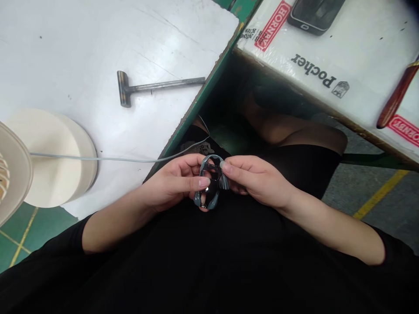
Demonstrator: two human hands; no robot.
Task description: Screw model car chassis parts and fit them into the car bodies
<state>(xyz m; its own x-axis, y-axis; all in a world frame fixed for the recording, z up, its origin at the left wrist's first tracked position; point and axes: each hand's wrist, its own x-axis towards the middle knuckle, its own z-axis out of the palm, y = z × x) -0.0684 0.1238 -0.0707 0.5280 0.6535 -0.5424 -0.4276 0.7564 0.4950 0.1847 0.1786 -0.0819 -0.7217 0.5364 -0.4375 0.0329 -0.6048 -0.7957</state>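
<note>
Both hands are in front of the black shirt, holding one small piece between them. It is a glossy black and blue-grey loop-shaped piece (213,201), with a ribbed, fanned-out part on its right side; its exact kind I cannot make out. My left hand (175,181) is closed on its left side, the thumb lying across the dark middle and a fingertip showing below. With thumb and finger, my right hand (258,176) pinches its upper right, by the ribbed part. Its other fingers are partly hidden underneath.
A metal hammer (160,86) lies on the white-covered table (81,52). At left stands a cream round base (75,157) below a fan-like grille, and a grey cord (131,160) runs behind my left hand. Printed white sheeting (281,78) at right bears a phone (314,15) and a wooden handle (397,98).
</note>
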